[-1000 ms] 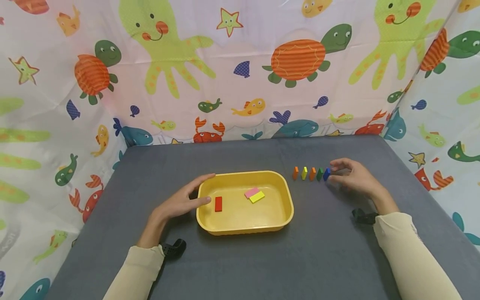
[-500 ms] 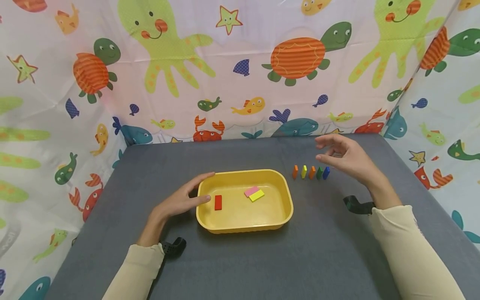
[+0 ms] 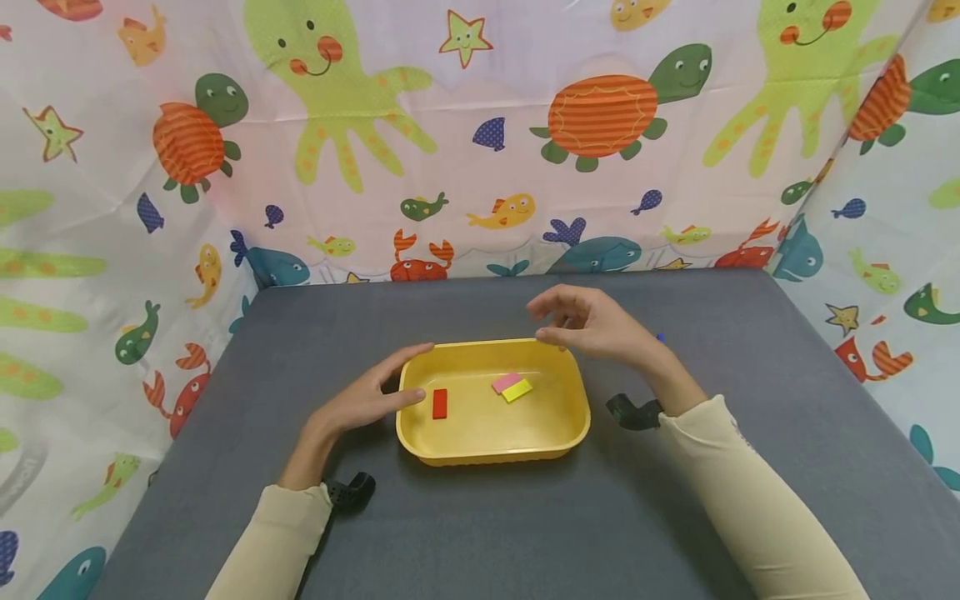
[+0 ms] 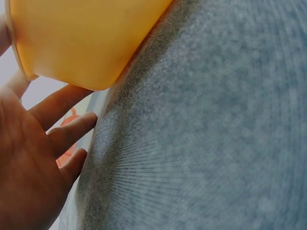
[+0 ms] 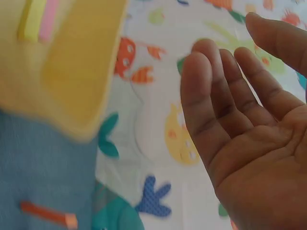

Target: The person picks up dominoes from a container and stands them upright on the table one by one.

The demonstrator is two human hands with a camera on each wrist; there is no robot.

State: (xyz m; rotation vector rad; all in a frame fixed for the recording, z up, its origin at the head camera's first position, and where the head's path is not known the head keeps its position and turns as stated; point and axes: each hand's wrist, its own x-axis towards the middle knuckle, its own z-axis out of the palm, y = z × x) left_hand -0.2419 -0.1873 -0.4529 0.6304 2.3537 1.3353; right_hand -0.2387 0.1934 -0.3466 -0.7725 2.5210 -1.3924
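Observation:
My left hand holds the left end of a yellow plastic tub, thumb over the rim and fingers outside; the left wrist view shows the fingers spread by its wall. Inside lie a red domino, a pink domino and a yellow domino, the last two touching. Over the tub's far right corner hovers my right hand, holding nothing, fingers loosely bent. That arm hides most of a domino row; a blue domino peeks out, and an orange domino shows in the right wrist view.
A grey cloth-covered table lies under everything. A curtain printed with sea animals hangs behind it and along both sides. A black wrist camera is strapped under my right wrist, another camera by my left.
My right hand has left the blue end of the standing domino row, lifted, and moved left to the tub. The left hand and the tub have stayed put.

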